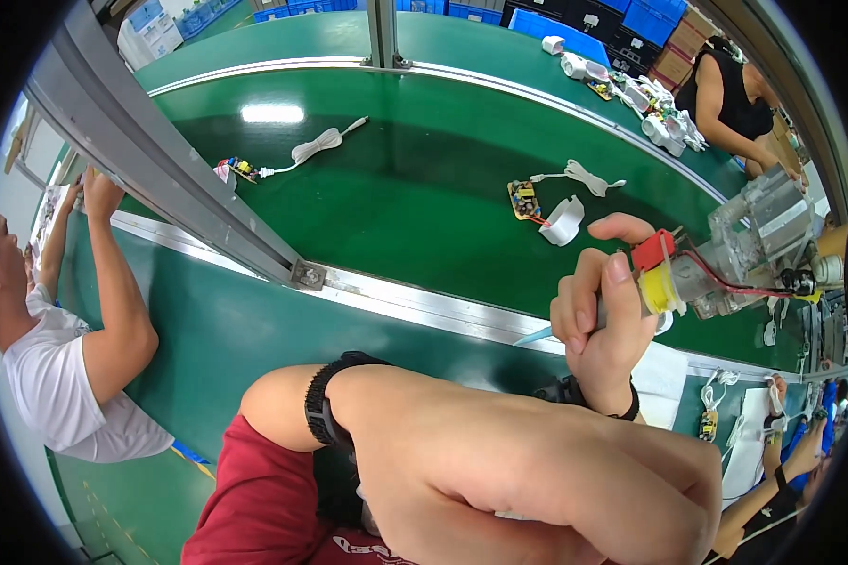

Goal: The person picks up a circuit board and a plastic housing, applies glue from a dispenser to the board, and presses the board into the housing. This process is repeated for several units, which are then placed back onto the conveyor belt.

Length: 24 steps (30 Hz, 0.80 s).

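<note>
My right hand (601, 315) is raised over the metal rail, fingers curled and index finger extended. It grips a grey tubular device (695, 278) with a yellow ring, a red block, red wires and a clear boxy end. From the far side of the fist pokes a light-blue tapered tip (535, 336); whether it belongs to the device I cannot tell. My left hand (537, 452) fills the lower middle, very close to the camera, a black band round its wrist. Its fingertips are hidden or out of frame.
On the green surface lie a circuit board (525, 200) with a white ring-shaped part (563, 220), and another board (240, 168) with a white cable (318, 144). A metal post (184, 160) rises at left. Co-workers sit left, far right and lower right. White housings (664, 127) are piled far right.
</note>
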{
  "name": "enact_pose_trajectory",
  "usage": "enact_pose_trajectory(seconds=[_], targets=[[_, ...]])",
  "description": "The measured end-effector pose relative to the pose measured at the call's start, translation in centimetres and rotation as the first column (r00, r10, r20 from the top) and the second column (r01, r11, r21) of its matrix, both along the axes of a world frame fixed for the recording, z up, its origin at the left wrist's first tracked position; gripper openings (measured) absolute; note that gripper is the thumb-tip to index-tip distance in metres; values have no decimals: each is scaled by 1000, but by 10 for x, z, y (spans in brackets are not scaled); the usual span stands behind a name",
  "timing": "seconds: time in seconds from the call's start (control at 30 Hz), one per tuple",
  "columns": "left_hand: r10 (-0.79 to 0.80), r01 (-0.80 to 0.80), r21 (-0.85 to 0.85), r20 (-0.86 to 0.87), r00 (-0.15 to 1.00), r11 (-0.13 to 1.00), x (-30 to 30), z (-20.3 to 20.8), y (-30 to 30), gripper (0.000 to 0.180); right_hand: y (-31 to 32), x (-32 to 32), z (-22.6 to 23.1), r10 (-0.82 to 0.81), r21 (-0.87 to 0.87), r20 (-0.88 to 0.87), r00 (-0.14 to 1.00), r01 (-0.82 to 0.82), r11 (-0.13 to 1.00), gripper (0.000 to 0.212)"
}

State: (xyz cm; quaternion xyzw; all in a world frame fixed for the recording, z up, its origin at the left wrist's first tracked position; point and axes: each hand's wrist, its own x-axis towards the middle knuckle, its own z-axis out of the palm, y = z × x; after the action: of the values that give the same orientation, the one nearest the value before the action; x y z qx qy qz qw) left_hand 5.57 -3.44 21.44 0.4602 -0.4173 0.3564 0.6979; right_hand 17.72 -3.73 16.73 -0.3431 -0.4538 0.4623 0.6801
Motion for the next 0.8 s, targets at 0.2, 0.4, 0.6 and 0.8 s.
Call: enact_pose_trajectory(seconds=[0.2, 0.4, 0.6, 0.8], targets=[[-110, 89, -100, -227, 968, 991, -14, 14, -2, 16, 2, -1, 0, -46, 18, 49, 998, 45, 999, 28], [-236, 133, -240, -480, 845, 962, -28, 26, -8, 21, 2, -4, 0, -22, 20, 49, 999, 21, 1000, 28], [-334, 184, -365, -407, 850, 913, -25, 22, -12, 24, -2, -1, 3, -67, 14, 77, 995, 66, 998, 28], [-240, 155, -219, -445, 863, 963, -24, 29, -9, 24, 1, -3, 1, -46, 17, 53, 998, 46, 999, 29]])
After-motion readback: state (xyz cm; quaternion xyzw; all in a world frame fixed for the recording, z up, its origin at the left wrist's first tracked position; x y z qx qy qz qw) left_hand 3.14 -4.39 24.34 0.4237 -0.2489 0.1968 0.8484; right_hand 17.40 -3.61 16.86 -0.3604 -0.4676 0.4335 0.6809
